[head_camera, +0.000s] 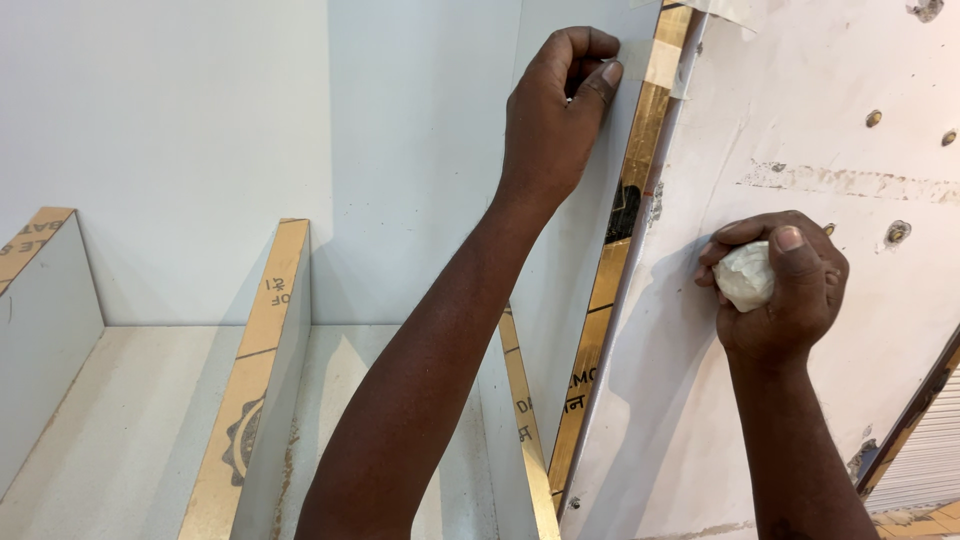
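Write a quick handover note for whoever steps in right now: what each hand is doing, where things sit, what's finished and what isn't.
Left hand: fingertips pinching the edge of the protective film on the upright white panel.
Right hand: fist closed on a crumpled white wad, resting against the side board.
Done: film is stripped from part of the panel's front edge, with brown board exposed.
Left: the film in the pinch is still attached; shelf dividers below remain taped.

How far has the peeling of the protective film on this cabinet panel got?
Done: some film already hangs loose at the top of the panel edge, and the right hand grips a white wad. In hand: the left hand pinches something small and pale beside that edge. Left: the printed gold tape is mostly still on.
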